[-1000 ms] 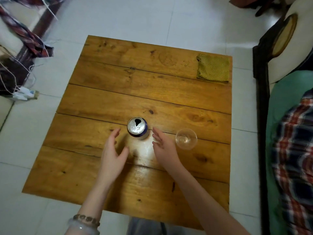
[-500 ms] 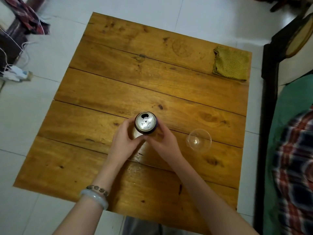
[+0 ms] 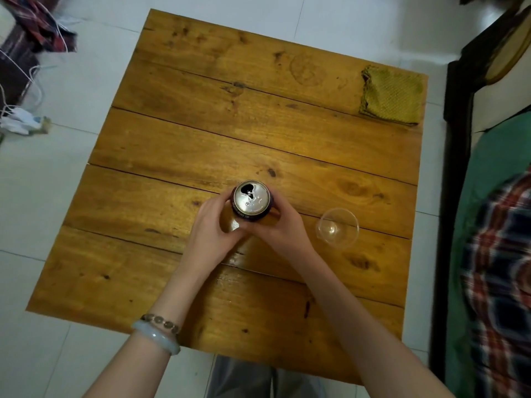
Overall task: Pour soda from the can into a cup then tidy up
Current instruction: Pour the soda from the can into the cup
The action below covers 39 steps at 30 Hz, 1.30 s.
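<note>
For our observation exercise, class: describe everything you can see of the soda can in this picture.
The soda can is upright over the middle of the wooden table, seen from above; whether it is lifted is unclear. Its round, silvery metal top has the dark drinking hole open at the far edge. The side looks dark purple. The left hand and right hand curl round it from either side. A clear cup stands apart on its right.
</note>
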Tool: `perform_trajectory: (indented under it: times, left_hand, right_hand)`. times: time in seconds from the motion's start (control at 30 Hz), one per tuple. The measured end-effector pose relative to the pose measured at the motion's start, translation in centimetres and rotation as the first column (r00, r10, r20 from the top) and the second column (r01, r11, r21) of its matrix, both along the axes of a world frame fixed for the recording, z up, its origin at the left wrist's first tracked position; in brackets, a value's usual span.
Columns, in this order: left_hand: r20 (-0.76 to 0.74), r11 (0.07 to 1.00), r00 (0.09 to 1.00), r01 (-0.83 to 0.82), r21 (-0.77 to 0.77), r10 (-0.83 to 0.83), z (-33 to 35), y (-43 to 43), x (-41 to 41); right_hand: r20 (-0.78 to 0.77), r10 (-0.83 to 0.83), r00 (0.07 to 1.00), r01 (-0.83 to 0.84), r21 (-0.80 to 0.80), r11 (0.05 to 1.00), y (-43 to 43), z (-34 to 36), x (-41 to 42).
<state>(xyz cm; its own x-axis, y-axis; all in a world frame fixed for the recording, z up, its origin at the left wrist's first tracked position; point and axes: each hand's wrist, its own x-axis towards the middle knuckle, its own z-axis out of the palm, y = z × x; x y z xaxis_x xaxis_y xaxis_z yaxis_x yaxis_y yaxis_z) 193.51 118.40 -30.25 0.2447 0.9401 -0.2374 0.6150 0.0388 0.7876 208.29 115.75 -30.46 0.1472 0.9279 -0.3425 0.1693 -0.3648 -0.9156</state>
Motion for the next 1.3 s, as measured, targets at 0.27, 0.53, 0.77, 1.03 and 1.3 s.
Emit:
perform_trajectory:
  times: [0.27, 0.53, 0.77, 1.03, 1.3]
  left_hand:
    - [-0.002, 0.996, 0.997, 0.080, 0.042, -0.080, 6.5, -3.0, 0.7]
    - [0.066, 0.956, 0.954, 0.294, -0.019, -0.292, 11.2, -7.1, 6.8]
    - [0.330, 0.917, 0.884, 0.384, -0.105, -0.332, 11.4, -10.3, 13.2]
    - [0.705, 0.904, 0.706, 0.254, -0.344, 0.070, 7.9, -12.7, 17.6]
    - [0.672, 0.711, 0.482, 0.133, -0.690, 0.562, 4.6, -13.0, 18.6]
  right_hand:
    - [-0.036, -0.020, 0.999, 0.024, 0.113, 0.993, -3.2, 5.2, 1.6]
    - [0.090, -0.058, 0.994, 0.036, 0.229, 0.973, -8.2, 11.7, 7.7]
    - [0.131, -0.004, 0.991, -0.014, 0.129, 0.991, -11.1, 13.4, 13.8]
    - [0.281, 0.079, 0.957, -0.073, -0.032, 0.997, -11.1, 11.4, 17.7]
    - [0.364, 0.154, 0.919, -0.129, -0.094, 0.987, -10.2, 8.5, 18.1]
